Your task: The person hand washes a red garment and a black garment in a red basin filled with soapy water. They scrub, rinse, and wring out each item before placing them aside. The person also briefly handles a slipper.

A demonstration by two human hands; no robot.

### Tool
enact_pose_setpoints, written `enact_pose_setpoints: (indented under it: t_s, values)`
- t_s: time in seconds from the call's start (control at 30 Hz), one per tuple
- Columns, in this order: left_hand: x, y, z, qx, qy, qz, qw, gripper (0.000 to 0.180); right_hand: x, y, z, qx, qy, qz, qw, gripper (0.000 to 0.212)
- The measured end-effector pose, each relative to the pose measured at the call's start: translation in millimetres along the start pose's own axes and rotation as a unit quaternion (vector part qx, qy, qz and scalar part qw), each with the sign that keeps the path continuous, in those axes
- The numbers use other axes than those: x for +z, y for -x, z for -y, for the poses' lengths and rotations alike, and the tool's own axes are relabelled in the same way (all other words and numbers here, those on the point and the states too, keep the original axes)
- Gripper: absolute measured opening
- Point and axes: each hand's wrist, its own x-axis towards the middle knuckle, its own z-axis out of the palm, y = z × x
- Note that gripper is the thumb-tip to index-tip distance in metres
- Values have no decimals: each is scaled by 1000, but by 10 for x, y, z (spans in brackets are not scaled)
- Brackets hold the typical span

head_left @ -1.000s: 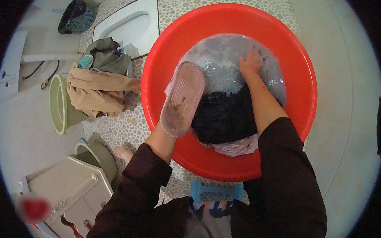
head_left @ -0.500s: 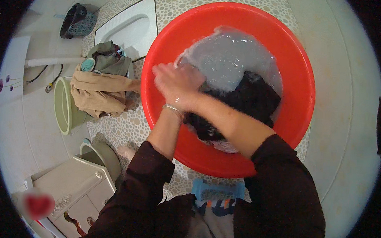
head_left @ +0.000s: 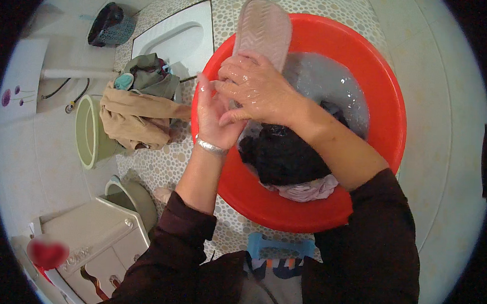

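Note:
A pink slipper (head_left: 264, 29) stands sole up over the far rim of a red basin (head_left: 384, 103). My right hand (head_left: 261, 91) is wet and closed around the slipper's heel end. My left hand (head_left: 215, 119), with a silver bracelet at the wrist, has its fingers stretched upward and rests against the right hand and the heel. The right hand covers its grip, so I cannot see whether it holds the slipper. Below both hands, dark clothing (head_left: 286, 153) and a pale pink cloth (head_left: 306, 189) lie in soapy water (head_left: 326, 80).
Left of the basin is a pile of beige and green clothes (head_left: 137, 116) beside a pale green bucket (head_left: 88, 130). A white floor toilet pan (head_left: 172, 37) and a dark basket (head_left: 111, 24) lie further back. A white cabinet (head_left: 95, 243) and a blue stool (head_left: 280, 247) are near me.
The slipper has gone from my left hand at the basin's left side up to the far rim. My right hand has left the water and taken hold of its heel.

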Motion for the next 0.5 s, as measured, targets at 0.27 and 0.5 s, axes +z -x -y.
enact_pose_setpoints:
  t_s: [0.27, 0.5]
  values:
    - [99, -41, 80, -56, -19, 20, 998, 81, -180, 11, -134, -61, 40, 37, 997, 51]
    - [-6, -5, 312, 3, 124, 159, 979, 75, -262, -21, -81, 315, 10, -9, 949, 48]
